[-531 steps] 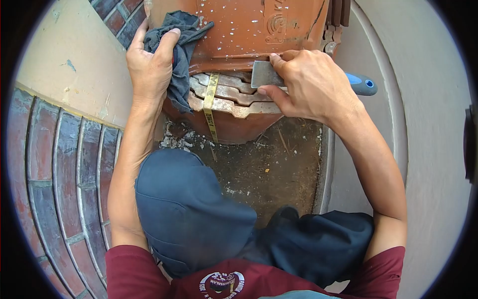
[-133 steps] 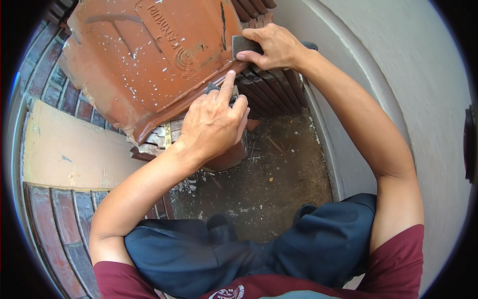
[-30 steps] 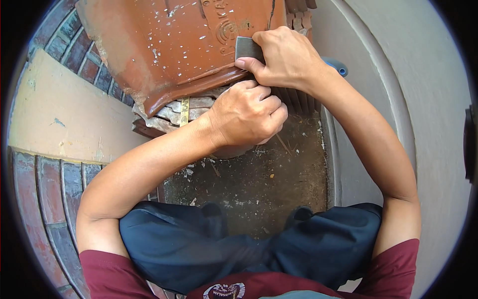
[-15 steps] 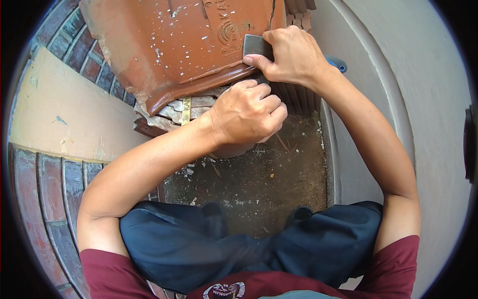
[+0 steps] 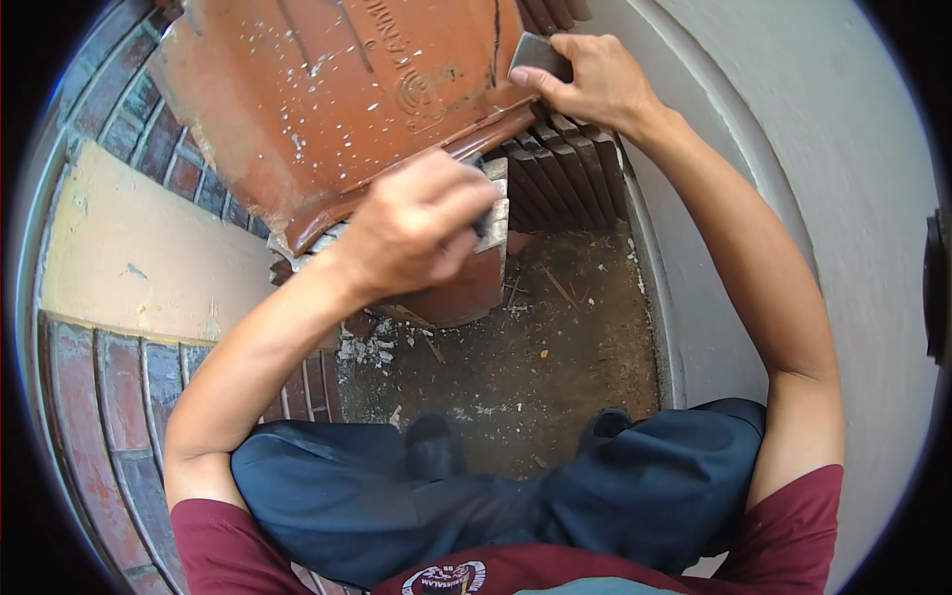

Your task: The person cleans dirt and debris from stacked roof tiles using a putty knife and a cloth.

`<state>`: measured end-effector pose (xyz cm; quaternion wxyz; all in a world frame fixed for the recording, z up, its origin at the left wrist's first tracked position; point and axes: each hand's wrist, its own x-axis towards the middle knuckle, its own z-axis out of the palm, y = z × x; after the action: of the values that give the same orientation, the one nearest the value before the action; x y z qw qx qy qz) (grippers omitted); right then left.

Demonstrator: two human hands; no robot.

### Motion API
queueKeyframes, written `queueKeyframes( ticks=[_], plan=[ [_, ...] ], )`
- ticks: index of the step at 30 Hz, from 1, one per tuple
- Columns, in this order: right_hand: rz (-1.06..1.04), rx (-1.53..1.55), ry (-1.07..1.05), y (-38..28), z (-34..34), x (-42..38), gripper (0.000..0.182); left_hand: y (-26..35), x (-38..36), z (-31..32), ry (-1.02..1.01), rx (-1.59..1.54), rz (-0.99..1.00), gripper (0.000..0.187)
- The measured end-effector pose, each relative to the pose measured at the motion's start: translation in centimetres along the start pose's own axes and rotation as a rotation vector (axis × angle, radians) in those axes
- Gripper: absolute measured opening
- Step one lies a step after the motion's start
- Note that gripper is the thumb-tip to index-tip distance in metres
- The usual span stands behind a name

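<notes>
A reddish-brown roof tile (image 5: pixel 347 89) with raised lettering and white specks lies tilted on a stack of tile pieces. My right hand (image 5: pixel 605 84) grips a flat grey metal piece (image 5: pixel 540 58) between thumb and fingers at the tile's right corner. Near the tile's lower edge my left hand (image 5: pixel 421 223) is closed and blurred. It is wrapped round a dark object (image 5: pixel 483 198), which I cannot make out. Beneath the hand, a broken tile piece (image 5: pixel 471 288) shows its reddish face.
Several dark tiles stand on edge (image 5: pixel 570 174) behind the right side. A pale wall (image 5: pixel 773 129) curves along the right. Brickwork (image 5: pixel 124 397) and a cream panel (image 5: pixel 159 248) lie left. Debris dots the dark floor (image 5: pixel 535 357).
My left hand has moved left along the tile's lower edge, away from my right hand. My right hand has shifted slightly right and up with the metal piece. The tile appears further left.
</notes>
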<state>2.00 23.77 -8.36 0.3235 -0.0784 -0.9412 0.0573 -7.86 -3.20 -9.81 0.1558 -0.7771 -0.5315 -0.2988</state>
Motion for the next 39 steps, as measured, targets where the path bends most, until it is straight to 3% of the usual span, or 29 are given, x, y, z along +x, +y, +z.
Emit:
queueKeyframes(
  ticks=[5,8,11,14,18,21,26,32,33,36,39],
  plan=[
    [0.144,0.130,0.093,2.1,-1.0,-0.2,0.065,-2.1,4.0,-2.4,0.212,0.137,-0.120,0.038],
    [0.153,0.118,0.110,1.5,-1.5,-0.1,0.067,-3.1,3.9,2.2,-0.097,0.248,0.071,0.034],
    [0.164,0.166,0.027,1.3,-1.0,-0.6,0.066,-3.3,4.3,2.8,-0.158,0.207,0.046,0.034],
    [0.188,0.225,-0.041,0.8,-1.3,-1.4,0.061,-2.3,2.7,-0.2,-0.226,0.210,0.034,0.033],
    [0.051,0.222,-0.091,0.8,-1.0,-1.7,0.054,-1.2,1.7,-6.0,-0.420,0.156,-0.198,0.027],
    [0.014,0.244,-0.166,-0.4,-0.7,-1.6,0.050,-1.1,1.5,-7.4,-0.414,0.282,-0.224,0.029],
    [0.092,0.133,-0.274,-1.6,-0.7,-2.2,0.056,-0.8,0.6,-1.9,-0.115,0.347,-0.089,0.036],
    [0.150,0.224,-0.366,-1.1,0.6,-2.5,0.058,-0.9,-0.1,-0.3,-0.109,0.531,-0.029,0.046],
    [0.130,0.220,-0.298,-1.3,1.1,-2.3,0.060,-1.0,-0.1,-0.2,-0.109,0.533,-0.018,0.046],
    [0.259,0.287,-0.399,-1.2,1.1,-2.2,0.059,-1.2,-0.3,-0.2,-0.105,0.539,-0.002,0.046],
    [0.310,0.358,-0.310,-1.0,1.0,-2.5,0.057,-1.2,-0.3,-0.2,-0.097,0.543,0.005,0.046]
  ],
)
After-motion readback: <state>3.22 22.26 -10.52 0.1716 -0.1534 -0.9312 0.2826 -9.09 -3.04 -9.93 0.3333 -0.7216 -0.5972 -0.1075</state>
